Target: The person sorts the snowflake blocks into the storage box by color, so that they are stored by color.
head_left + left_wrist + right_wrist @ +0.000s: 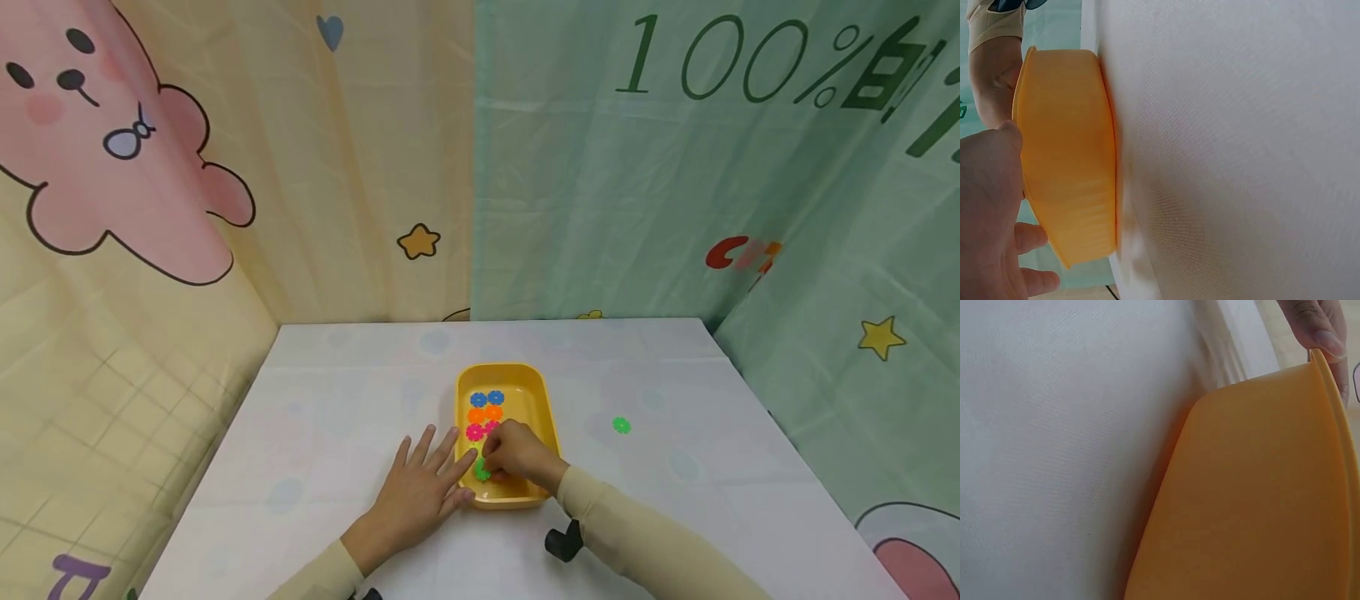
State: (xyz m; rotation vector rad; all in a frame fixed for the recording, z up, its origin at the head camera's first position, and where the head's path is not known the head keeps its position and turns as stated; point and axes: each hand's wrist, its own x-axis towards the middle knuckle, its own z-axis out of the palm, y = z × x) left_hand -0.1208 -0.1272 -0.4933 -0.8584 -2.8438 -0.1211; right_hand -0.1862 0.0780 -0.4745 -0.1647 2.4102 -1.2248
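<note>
A yellow tray [540,400] sits on the table, with small notched flower-shaped plastic discs in pairs along its left side: blue discs [487,399], orange discs [485,414] and pink discs [475,432]. My right hand [521,458] reaches into the tray, its curled fingertips pinching a green disc [482,469] low on the left side. With fingers spread and straight, my left hand [420,496] rests against the tray's left rim. In the left wrist view, the thumb [1010,134] touches that rim. The tray floor under my right hand is hidden.
Another green disc [621,425] lies on the white table [337,400], to the right of the tray. Printed curtains [360,167] enclose the table at the back and sides. A black wrist mount [564,542] hangs under the right sleeve.
</note>
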